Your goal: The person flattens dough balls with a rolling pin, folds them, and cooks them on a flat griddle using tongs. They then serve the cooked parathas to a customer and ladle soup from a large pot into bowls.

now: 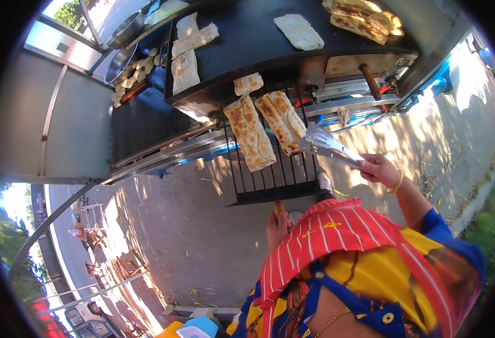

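Note:
My left hand point(277, 227) grips the wooden handle of a barred metal rack point(277, 192), which is pulled out from under a black griddle point(247, 25). Two long browned flatbreads, one at the left point(250, 134) and one at the right point(282, 122), lie on its bars, with a smaller folded one point(248, 83) behind them at the griddle's edge. Metal tongs point(334, 148) are in my right hand point(380, 171); their tips reach the right flatbread's edge. Whether they pinch it, I cannot tell. Paler flatbreads point(185, 72) lie on the griddle's left, another point(299, 32) towards its right.
Browned flatbreads point(359, 21) are piled at the griddle's right end. Dough pieces point(135, 74) and metal bowls point(127, 29) stand at the left, by a dark worktop point(146, 126). A wooden handle point(370, 82) juts from the griddle's front. Metal rails and hoses run beneath.

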The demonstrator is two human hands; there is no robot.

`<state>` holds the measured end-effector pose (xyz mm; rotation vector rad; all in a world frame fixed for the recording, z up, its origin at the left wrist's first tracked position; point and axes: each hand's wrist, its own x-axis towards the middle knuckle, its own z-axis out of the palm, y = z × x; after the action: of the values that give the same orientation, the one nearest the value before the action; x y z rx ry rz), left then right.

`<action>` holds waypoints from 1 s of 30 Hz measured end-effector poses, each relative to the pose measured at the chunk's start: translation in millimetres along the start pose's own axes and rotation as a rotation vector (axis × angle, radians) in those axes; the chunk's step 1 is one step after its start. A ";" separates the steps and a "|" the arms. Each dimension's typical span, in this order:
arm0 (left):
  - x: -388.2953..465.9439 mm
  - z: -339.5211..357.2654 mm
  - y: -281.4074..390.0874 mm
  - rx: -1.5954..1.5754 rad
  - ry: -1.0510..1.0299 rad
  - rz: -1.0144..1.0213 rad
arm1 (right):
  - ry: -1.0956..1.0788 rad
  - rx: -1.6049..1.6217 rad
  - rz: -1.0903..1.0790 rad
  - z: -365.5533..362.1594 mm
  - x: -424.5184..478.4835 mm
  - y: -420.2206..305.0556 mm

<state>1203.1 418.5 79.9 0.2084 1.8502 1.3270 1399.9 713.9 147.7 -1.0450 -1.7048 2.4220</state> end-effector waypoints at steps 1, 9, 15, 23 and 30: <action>-4.4 -1.5 -4.4 0.012 0.000 0.013 | 0.093 -0.043 -0.052 1.3 2.0 0.1; -10.6 -5.8 -7.8 0.061 -0.019 0.053 | 0.544 -0.734 -0.174 35.4 11.5 0.2; -21.2 -17.8 -33.6 0.165 0.040 0.073 | 0.495 -0.548 -0.161 39.2 -6.0 8.1; -18.1 -18.8 -33.3 0.196 0.026 0.083 | 0.384 -0.287 -0.250 24.3 81.2 -32.4; -28.6 -8.5 -1.8 0.284 0.088 -0.010 | 0.057 -0.147 -0.058 28.0 115.5 -32.4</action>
<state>1216.1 395.6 94.1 0.2918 2.1095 1.0770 1283.9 745.6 120.9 -1.0526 -1.8903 2.2398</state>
